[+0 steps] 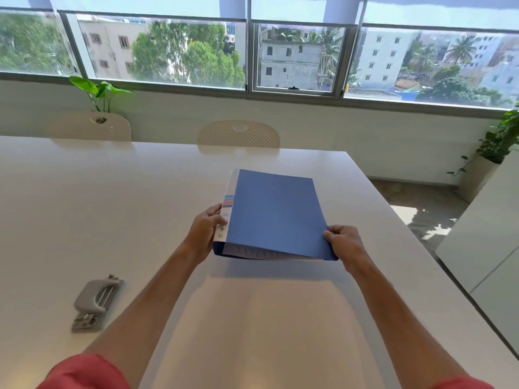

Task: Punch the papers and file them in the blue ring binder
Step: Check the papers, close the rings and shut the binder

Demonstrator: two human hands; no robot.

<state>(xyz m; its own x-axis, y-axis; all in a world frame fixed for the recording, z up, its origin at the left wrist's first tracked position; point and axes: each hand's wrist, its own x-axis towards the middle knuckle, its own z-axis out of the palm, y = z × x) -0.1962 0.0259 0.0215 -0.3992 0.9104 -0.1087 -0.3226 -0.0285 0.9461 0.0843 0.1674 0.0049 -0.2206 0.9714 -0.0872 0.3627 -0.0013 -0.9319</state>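
Observation:
The blue ring binder (276, 214) is closed and held a little above the white table (112, 192), its near end raised and casting a shadow below. White paper edges show between its covers at the near end. My left hand (203, 231) grips the spine side, which carries a white label strip. My right hand (344, 242) pinches the near right corner of the cover. A grey hole punch (97, 303) lies on the table at the near left, apart from both hands.
Two cream chairs (238, 134) stand at the table's far edge. The table's right edge runs diagonally, with floor and a white cabinet (488, 234) beyond it. Potted plants stand at the far left and far right under the windows.

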